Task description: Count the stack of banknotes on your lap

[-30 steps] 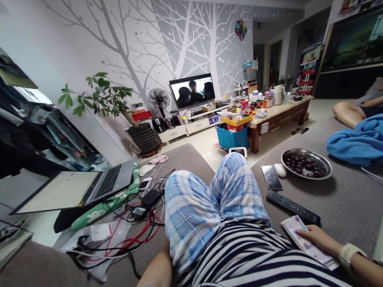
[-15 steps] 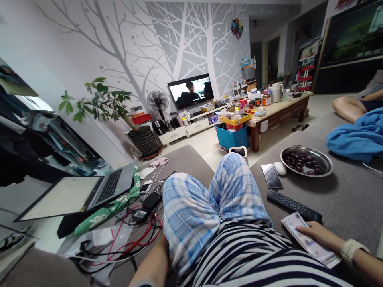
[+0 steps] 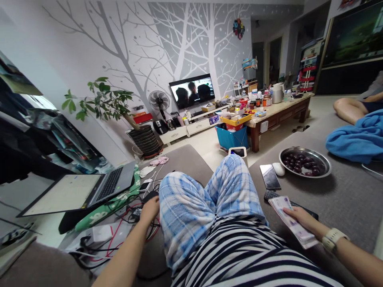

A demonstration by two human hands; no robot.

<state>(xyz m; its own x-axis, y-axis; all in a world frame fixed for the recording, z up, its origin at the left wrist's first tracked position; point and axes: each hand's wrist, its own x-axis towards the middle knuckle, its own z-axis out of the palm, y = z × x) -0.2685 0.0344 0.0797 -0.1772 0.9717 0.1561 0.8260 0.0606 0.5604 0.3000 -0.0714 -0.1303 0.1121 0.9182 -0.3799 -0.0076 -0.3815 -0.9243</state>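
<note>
I sit on a grey sofa with my plaid-trousered knees raised. My right hand grips a stack of banknotes, lifted over the black remote control. My left hand reaches out to the left, beside my knee, above the tangle of cables and a black power adapter; its fingers are curled and I cannot see anything in them.
A phone, a white mouse and a metal bowl of dark fruit lie on the sofa to the right. An open laptop rests at left. Another person's leg and a blue blanket are at far right. A cluttered coffee table and TV stand ahead.
My left arm has swung forward from beside my hip to the cables. My right hand has lifted the banknotes forward, over the remote.
</note>
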